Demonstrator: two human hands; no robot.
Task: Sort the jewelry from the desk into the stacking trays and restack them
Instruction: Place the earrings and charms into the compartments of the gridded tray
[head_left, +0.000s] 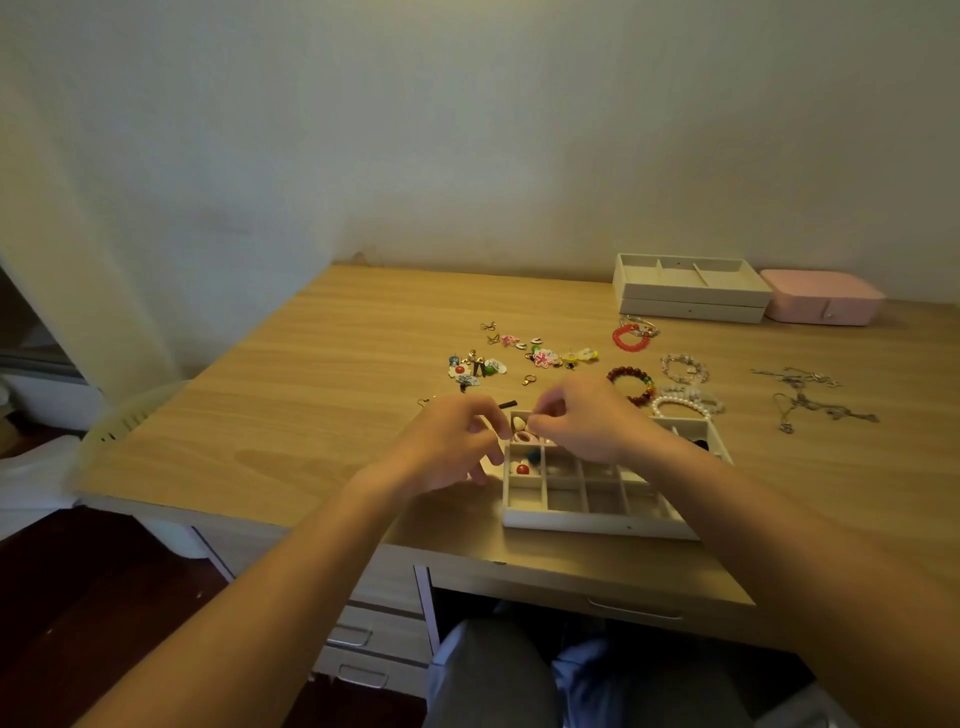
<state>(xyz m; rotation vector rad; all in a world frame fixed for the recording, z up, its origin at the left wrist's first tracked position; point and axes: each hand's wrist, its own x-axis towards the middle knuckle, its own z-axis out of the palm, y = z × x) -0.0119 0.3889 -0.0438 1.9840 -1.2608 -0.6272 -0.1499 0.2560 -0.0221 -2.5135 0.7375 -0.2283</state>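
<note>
Sorting is in hand: a small piece (521, 425), seemingly, is pinched between left hand (457, 441) and right hand (582, 421) over the tray (597, 522); careful release into a cell is needed next

Wall: a plain, pale wall (467, 130) runs behind the table; a small brown chipped patch (358, 257) sits at its foot, by the table's far left corner.
Table: a light wood-grain table (311, 389), its back edge against the wall.
Drawers: pale stacked drawers (363, 644) with metal handles under the table's left side; a long handle (635, 609) sits under the front edge.
Floor: a dark reddish-brown floor (104, 597) at lower left.
Left side: a pale, blurred curtain-like panel (104, 234); near the table's left edge a pale slatted plastic thing (130, 410), kind unclear; white cloth (31, 478) lies below it.
Light: dim and warm with a yellow-green cast; soft shadow along the wall's foot.
</note>
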